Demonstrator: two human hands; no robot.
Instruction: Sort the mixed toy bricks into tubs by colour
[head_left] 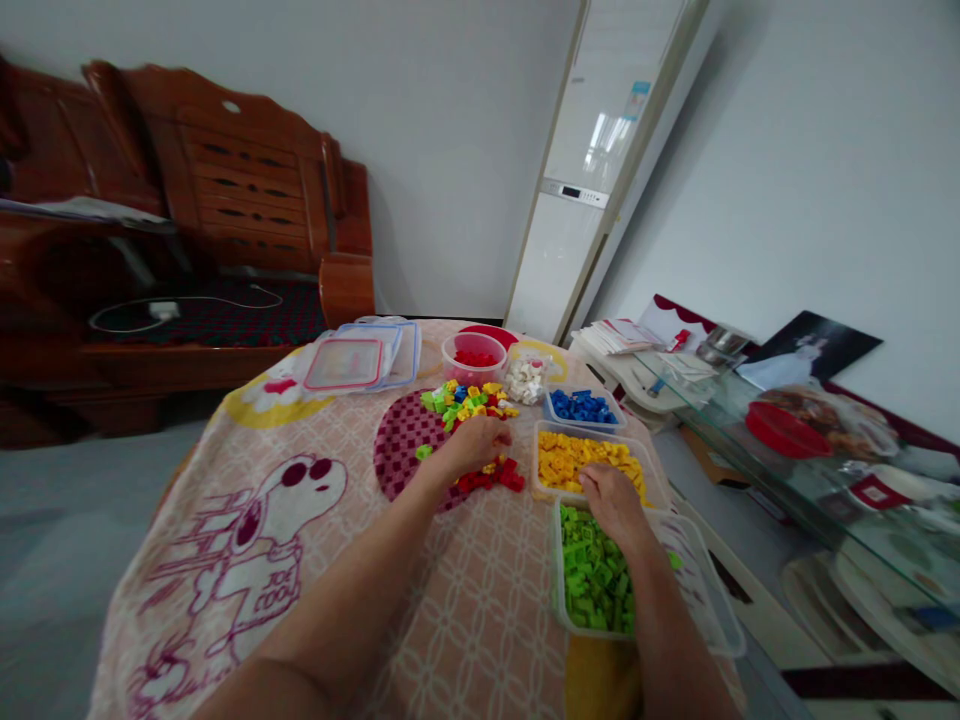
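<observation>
The left hand [480, 446] is over mixed toy building blocks [474, 402] on a maroon checked mat [395, 440], the right hand [615, 500] over yellow blocks [559, 460] in a plastic tub [658, 488]. Fingers curl on both; I cannot tell whether either grips a block

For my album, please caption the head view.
Left hand at mixed toy pieces, right hand at boxed yellow pieces.
</observation>
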